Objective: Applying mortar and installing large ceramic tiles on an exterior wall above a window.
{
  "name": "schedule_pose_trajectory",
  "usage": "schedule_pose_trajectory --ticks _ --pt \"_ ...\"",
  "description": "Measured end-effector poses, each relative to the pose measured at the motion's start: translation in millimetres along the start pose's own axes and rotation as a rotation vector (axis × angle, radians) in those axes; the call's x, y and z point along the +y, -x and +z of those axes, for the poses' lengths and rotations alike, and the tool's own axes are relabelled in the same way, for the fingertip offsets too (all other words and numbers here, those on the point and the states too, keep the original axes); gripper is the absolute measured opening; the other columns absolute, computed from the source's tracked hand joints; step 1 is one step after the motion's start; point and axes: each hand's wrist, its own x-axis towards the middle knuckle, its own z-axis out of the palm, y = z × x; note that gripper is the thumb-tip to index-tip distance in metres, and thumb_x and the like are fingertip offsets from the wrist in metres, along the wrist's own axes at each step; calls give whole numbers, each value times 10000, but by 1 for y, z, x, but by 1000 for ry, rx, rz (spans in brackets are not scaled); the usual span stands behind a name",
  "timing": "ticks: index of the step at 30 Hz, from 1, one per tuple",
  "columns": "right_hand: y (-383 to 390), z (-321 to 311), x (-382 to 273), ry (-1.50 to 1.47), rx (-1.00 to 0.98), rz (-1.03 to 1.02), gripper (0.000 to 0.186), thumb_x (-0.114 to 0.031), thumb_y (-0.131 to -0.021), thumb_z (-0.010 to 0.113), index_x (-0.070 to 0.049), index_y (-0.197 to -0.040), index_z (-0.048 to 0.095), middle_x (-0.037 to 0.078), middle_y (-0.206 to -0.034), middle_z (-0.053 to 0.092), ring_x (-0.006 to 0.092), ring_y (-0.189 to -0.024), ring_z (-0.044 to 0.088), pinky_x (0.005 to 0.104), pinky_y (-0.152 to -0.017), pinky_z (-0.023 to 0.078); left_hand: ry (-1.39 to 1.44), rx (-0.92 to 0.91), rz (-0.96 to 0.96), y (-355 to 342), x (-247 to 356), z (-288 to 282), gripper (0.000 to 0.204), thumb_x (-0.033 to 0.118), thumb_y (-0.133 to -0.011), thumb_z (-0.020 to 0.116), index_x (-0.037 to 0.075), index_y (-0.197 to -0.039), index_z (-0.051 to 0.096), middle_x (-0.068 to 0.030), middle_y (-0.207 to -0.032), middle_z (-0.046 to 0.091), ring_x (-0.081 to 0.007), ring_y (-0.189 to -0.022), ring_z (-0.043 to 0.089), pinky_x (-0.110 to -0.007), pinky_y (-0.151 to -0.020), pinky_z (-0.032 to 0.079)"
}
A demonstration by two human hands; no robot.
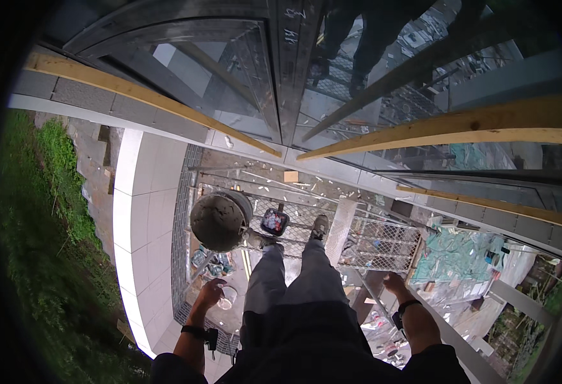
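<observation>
I stand on a metal mesh scaffold platform point(383, 246) beside a glazed wall, looking down my grey trousers to my shoes. My left hand point(209, 294) hangs at my left side with its fingers curled around a small pale round cup point(228, 298). My right hand point(395, 281) is closed on a grey scaffold rail point(450, 339) at my right side. A round bucket point(219, 221) caked with grey mortar sits just ahead of my left foot. A small dark tub point(274, 221) with red inside lies on the mesh beside it.
Tall glass panels in grey frames point(281, 77) rise ahead, crossed by pale wooden battens point(447, 131). White tiled paving point(143, 217) and grass point(50, 256) lie far below on the left. Debris and plastic sheeting point(460, 256) lie below on the right.
</observation>
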Motion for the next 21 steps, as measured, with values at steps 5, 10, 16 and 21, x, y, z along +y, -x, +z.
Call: schedule_pose_trajectory --ticks 5,10,16,21 --pt "-92 -9 -44 -276 -50 194 397 -308 -781 648 -36 -1065 601 176 -1060 653 334 -1012 623 429 -877 491 74 9 53 -73 43 47 244 132 -865 612 43 -1092 626 -115 -725 652 -182 -623 636 -324 -583 495" --pt "-250 -8 -46 -52 -54 36 447 -274 -750 686 -47 -1117 568 198 -1102 623 352 -1050 593 440 -876 485 -48 56 136 -128 10 91 407 129 -805 661 51 -1190 557 -170 -1108 622 -318 -1052 594 -408 -915 465" --pt "-429 47 -23 66 -48 -64 553 -274 -746 716 -44 -1206 513 192 -1203 565 358 -1139 540 443 -941 465 -32 31 48 -138 -54 136 490 237 -782 702 6 -1188 551 -207 -1176 577 -376 -1090 550 -440 -959 429" --pt "-535 83 3 121 129 -91 698 -264 -723 770 -30 -1293 442 199 -1280 509 378 -1182 511 442 -954 472 136 356 -26 -157 -42 149 376 236 -825 645 -27 -1089 595 -195 -1034 616 -324 -961 606 -384 -880 462"
